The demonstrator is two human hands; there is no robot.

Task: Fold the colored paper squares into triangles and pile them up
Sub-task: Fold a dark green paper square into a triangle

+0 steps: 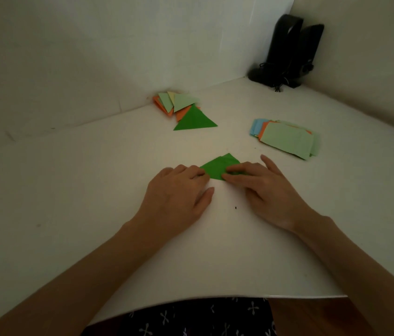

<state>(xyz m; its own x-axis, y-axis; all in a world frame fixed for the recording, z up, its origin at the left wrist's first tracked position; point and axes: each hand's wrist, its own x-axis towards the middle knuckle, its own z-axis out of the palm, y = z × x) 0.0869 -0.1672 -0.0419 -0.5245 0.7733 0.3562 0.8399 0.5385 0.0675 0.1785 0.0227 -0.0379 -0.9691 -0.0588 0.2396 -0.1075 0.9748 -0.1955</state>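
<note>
A dark green paper point(217, 166), folded over on itself, lies flat on the white table point(94, 190) in front of me. My left hand point(179, 192) rests palm down with its fingertips on the paper's left corner. My right hand point(263, 187) presses its straight fingers on the right part of the paper, covering that side. Farther back lies a pile of folded triangles point(181, 105) in orange, pale green and yellow, with a dark green triangle point(194, 121) at its near edge. To the right sits a stack of flat paper squares point(285, 139), pale green on top, orange and blue beneath.
Two black speakers point(288, 49) with a cable stand in the far right corner against white walls. The table's front edge point(215, 298) runs close to my body, with dark patterned fabric below it.
</note>
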